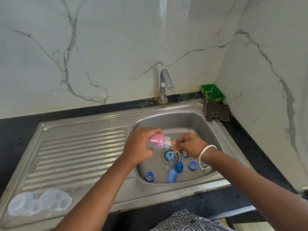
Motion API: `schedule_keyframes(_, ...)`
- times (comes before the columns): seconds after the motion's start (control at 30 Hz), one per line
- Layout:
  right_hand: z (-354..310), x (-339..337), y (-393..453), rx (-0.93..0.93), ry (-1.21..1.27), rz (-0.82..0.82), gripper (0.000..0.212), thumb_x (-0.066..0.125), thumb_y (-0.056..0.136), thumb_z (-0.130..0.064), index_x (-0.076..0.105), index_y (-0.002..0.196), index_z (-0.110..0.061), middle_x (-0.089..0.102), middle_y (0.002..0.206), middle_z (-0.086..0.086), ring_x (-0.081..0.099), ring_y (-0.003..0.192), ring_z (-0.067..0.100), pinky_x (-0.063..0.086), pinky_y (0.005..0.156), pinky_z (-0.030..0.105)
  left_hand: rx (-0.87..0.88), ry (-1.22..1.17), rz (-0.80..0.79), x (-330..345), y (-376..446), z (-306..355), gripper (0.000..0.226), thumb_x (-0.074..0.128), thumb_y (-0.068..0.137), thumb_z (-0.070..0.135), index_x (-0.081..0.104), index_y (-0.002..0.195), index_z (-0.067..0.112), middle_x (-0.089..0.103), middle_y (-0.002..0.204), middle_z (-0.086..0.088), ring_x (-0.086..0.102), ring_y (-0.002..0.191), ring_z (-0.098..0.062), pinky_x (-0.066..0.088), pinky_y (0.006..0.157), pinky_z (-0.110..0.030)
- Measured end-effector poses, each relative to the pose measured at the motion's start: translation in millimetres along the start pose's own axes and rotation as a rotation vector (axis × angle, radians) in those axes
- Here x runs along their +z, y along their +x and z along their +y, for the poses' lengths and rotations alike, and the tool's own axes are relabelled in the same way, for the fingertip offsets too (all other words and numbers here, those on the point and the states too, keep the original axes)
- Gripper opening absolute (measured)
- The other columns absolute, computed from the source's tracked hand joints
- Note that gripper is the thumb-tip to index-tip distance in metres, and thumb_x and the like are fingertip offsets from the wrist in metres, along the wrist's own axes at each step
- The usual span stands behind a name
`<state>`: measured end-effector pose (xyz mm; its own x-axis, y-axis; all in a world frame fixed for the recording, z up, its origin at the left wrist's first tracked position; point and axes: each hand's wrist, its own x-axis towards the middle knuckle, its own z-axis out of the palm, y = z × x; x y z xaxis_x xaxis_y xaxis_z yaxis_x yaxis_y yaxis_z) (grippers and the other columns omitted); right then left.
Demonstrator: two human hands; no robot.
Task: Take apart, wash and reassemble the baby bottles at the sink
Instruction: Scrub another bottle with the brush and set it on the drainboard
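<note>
Over the steel sink basin [196, 124], my left hand [141, 145] grips a clear baby bottle [154, 144] lying on its side, with a pink sponge brush head inside it. My right hand [190, 145] pinches the brush's thin handle [173, 143] just outside the bottle's mouth. On the basin floor lie blue parts: two collar rings [149, 176] [192, 165], a dome cap [178, 166] and a taller cap [171, 176]. A clear teat [168, 167] lies beside them. Another blue piece [169, 155] sits on the drain strainer.
Two clear bottle bodies [40, 202] lie at the near left end of the ribbed drainboard [80, 150]. The tap [164, 85] stands behind the basin, no water running. A checked cloth [216, 112] and a green tray [212, 93] sit at the back right corner.
</note>
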<state>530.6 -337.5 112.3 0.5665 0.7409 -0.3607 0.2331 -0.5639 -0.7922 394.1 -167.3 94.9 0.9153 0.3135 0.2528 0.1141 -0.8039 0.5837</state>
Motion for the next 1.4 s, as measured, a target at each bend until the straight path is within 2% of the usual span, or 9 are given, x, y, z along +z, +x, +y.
schedule_keyframes(0.2,-0.8,-18.8,-7.6,0.197,0.269,-0.187,0.030,0.055,0.098,-0.026,0.070,0.078,-0.008,0.035,0.052,0.001,0.024,0.036,0.009,0.021,0.038,0.013,0.027,-0.081,0.002,-15.5,9.7,-16.8,0.065,0.078,0.062,0.004,0.068,0.118,0.037,0.069,0.109,0.021,0.060,0.102,-0.002,0.050,0.092,-0.036)
schedule_keyframes(0.3,-4.8,-25.3,-10.8,-0.043,0.024,0.011,0.024,0.065,0.092,-0.031,0.078,0.076,-0.020,0.052,0.048,0.001,0.041,0.041,0.012,0.036,0.045,0.022,-0.148,-0.302,-0.072,-21.0,10.5,-9.6,0.074,0.085,0.054,-0.004,0.072,0.117,0.031,0.070,0.110,0.019,0.063,0.103,0.002,0.053,0.091,-0.028)
schedule_keyframes(0.43,4.3,-39.0,-14.6,-0.369,-0.736,0.229,0.022,0.060,0.089,-0.050,0.075,0.100,-0.038,0.074,0.082,-0.009,0.068,0.078,0.013,0.054,0.067,0.032,-0.323,-0.404,-0.304,-21.0,9.9,-15.7,0.071,0.092,0.047,0.007,0.074,0.113,0.027,0.072,0.106,0.010,0.065,0.100,-0.011,0.050,0.080,-0.027)
schedule_keyframes(0.57,12.5,-46.3,-12.9,-0.819,-0.842,0.359,0.032,0.051,0.085,-0.053,0.077,0.090,-0.034,0.069,0.075,-0.013,0.068,0.068,0.013,0.045,0.045,0.026,-0.379,-0.593,-0.425,-18.1,7.8,-18.9,0.050,0.084,0.045,0.017,0.078,0.094,0.012,0.073,0.083,-0.008,0.066,0.076,-0.023,0.050,0.070,-0.032)
schedule_keyframes(0.73,13.5,-29.7,-6.4,-1.056,-0.847,0.402,0.017,0.061,0.087,-0.035,0.077,0.088,-0.028,0.068,0.076,-0.011,0.064,0.066,0.015,0.045,0.049,0.025,-0.433,-0.727,-0.419,-2.7,10.5,-0.4,0.036,0.083,0.046,0.008,0.076,0.082,0.009,0.069,0.071,-0.002,0.064,0.067,-0.017,0.050,0.055,-0.024)
schedule_keyframes(0.97,22.0,-19.0,-9.7,-0.513,-0.617,0.388,0.026,0.059,0.087,-0.055,0.076,0.090,-0.036,0.070,0.069,-0.008,0.066,0.066,0.014,0.051,0.053,0.030,-0.326,-0.564,-0.226,-5.3,-0.1,-13.0,0.067,0.088,0.049,-0.007,0.076,0.109,0.019,0.074,0.097,0.013,0.067,0.090,-0.003,0.050,0.072,-0.014)
schedule_keyframes(1.07,20.1,-18.9,-4.9,-0.182,-0.295,0.175,0.009,0.072,0.085,-0.039,0.079,0.084,-0.032,0.067,0.060,-0.009,0.061,0.060,0.009,0.051,0.060,0.028,-0.176,-0.377,-0.160,-10.2,-3.8,-16.8,0.078,0.090,0.052,0.000,0.071,0.122,0.028,0.072,0.113,0.017,0.063,0.104,0.004,0.047,0.084,-0.008)
schedule_keyframes(1.23,10.9,-23.0,-8.1,0.115,0.118,-0.137,0.015,0.064,0.088,-0.003,0.076,0.079,-0.001,0.036,0.051,0.006,0.026,0.039,0.010,0.022,0.037,0.017,0.146,-0.062,-0.012,-6.5,-5.5,-26.5,0.066,0.077,0.060,-0.002,0.072,0.118,0.028,0.071,0.115,0.015,0.062,0.104,-0.005,0.040,0.094,-0.017)
schedule_keyframes(1.4,5.1,-4.8,-4.2,-0.077,-0.156,-0.021,0.012,0.070,0.088,-0.028,0.080,0.087,-0.021,0.056,0.050,-0.008,0.045,0.043,0.002,0.040,0.054,0.024,0.250,-0.034,-0.012,5.3,-4.8,-18.0,0.066,0.071,0.056,-0.007,0.072,0.114,0.024,0.071,0.113,0.015,0.063,0.100,-0.007,0.046,0.093,-0.028)
